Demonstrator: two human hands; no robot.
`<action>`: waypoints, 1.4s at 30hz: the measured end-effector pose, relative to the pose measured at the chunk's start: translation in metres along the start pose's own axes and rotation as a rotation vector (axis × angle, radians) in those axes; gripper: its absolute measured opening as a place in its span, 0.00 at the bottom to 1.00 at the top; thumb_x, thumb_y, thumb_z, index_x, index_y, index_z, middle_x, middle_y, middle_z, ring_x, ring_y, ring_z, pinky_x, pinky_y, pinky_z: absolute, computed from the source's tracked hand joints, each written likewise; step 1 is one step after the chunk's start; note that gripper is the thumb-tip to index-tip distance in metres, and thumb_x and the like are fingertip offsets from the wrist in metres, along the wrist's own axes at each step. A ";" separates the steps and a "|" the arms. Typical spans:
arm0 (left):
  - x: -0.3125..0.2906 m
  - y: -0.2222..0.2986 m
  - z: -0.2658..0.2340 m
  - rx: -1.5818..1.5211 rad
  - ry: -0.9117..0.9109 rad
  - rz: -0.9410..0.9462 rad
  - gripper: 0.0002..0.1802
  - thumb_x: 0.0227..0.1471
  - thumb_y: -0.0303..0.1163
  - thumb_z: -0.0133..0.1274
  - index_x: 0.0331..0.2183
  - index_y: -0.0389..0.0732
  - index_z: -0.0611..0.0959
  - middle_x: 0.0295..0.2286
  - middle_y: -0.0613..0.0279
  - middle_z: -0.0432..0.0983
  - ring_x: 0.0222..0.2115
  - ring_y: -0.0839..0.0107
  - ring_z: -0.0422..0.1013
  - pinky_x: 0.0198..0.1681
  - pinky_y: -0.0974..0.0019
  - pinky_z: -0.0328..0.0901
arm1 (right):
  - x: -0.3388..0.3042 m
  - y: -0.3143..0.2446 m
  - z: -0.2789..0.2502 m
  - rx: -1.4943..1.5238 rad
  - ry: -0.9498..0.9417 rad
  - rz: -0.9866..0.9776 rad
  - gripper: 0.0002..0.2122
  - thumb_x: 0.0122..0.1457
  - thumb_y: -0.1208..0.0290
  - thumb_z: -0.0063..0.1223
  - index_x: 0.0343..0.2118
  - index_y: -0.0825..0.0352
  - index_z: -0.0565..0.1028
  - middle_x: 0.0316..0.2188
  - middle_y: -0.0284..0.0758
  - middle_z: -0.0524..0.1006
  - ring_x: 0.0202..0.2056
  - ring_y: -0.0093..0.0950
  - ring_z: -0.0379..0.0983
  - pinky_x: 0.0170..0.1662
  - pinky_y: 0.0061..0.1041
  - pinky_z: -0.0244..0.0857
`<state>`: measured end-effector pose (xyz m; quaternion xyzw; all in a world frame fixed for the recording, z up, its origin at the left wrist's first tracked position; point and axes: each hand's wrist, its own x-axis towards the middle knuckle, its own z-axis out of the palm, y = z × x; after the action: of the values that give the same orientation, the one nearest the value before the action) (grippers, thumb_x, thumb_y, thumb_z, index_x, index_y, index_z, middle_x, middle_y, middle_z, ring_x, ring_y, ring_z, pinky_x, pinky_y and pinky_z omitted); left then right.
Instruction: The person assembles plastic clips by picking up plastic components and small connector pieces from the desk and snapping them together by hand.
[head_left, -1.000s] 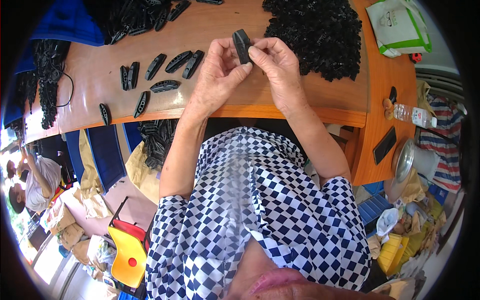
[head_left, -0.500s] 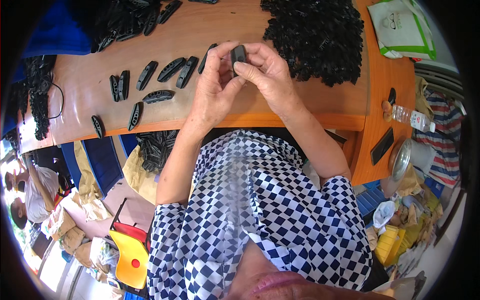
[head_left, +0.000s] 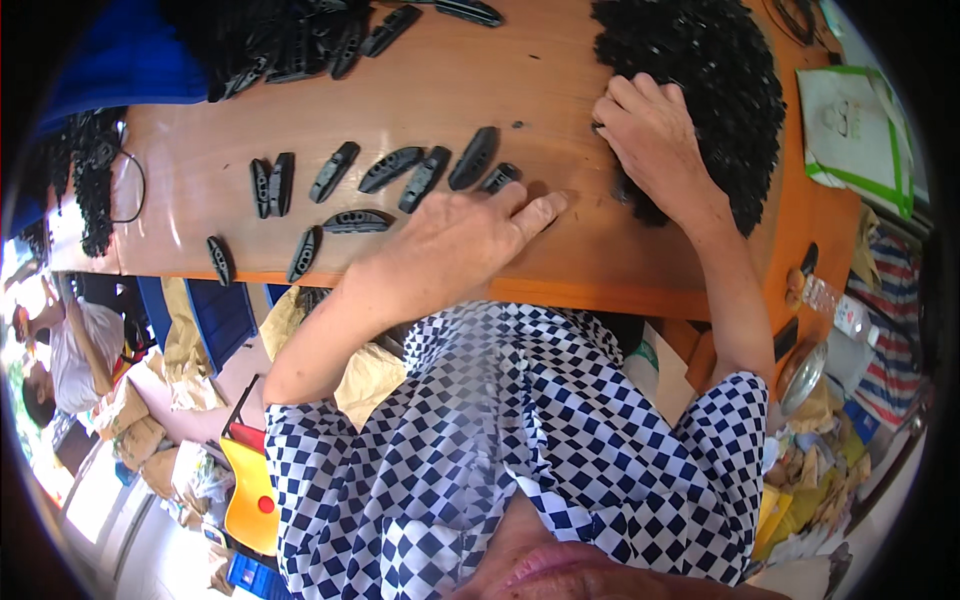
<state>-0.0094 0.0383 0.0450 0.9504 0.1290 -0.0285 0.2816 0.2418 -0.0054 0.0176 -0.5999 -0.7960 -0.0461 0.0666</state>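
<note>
My left hand (head_left: 455,238) rests low over the table, back up, thumb and forefinger spread apart toward the right. Just beyond its fingers lies a short-looking black slotted plastic piece (head_left: 500,178), its lower end hidden by the hand. Beside it, a longer black plastic piece (head_left: 474,158) lies in a loose group of several alike, boat-shaped with oval holes. At the left edge of a large heap of small black parts (head_left: 720,90), my right hand (head_left: 655,145) has its fingers bent and drawn together. What they grip is hidden.
More black pieces (head_left: 390,30) are piled at the back left, next to a blue cloth or bin (head_left: 130,60). A white and green bag (head_left: 855,130) lies at the right, with a clear bottle (head_left: 840,308) nearer me. A yellow chair (head_left: 250,500) stands lower left.
My hands were together around one black piece; they have parted. The left has come down to the table beside that group, and the right has moved to the heap. The view has shifted slightly.
</note>
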 end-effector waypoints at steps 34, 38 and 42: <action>0.050 -0.008 0.047 -1.163 0.842 -0.255 0.23 0.42 0.22 0.64 0.38 0.36 0.69 0.31 0.61 0.76 0.30 0.78 0.74 0.31 0.76 0.71 | -0.007 -0.079 -0.005 1.658 0.486 0.534 0.05 0.56 0.77 0.56 0.35 0.70 0.75 0.31 0.31 0.76 0.32 0.16 0.72 0.36 0.15 0.68; 0.048 -0.005 0.048 -0.968 0.873 -0.310 0.26 0.42 0.28 0.65 0.40 0.35 0.68 0.32 0.55 0.78 0.32 0.73 0.76 0.35 0.71 0.72 | -0.007 -0.088 0.003 1.746 0.487 0.562 0.06 0.55 0.76 0.57 0.35 0.70 0.76 0.37 0.32 0.75 0.36 0.17 0.72 0.39 0.16 0.68; 0.045 0.002 0.044 -0.844 0.858 -0.334 0.29 0.42 0.29 0.65 0.44 0.34 0.68 0.33 0.53 0.79 0.32 0.71 0.77 0.35 0.69 0.73 | -0.009 -0.091 0.006 1.706 0.516 0.582 0.07 0.55 0.75 0.58 0.35 0.70 0.77 0.38 0.33 0.75 0.36 0.17 0.71 0.39 0.17 0.69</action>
<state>0.0350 0.0231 0.0032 0.6512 0.3774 0.3655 0.5477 0.1564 -0.0380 0.0114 -0.4952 -0.3402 0.4400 0.6674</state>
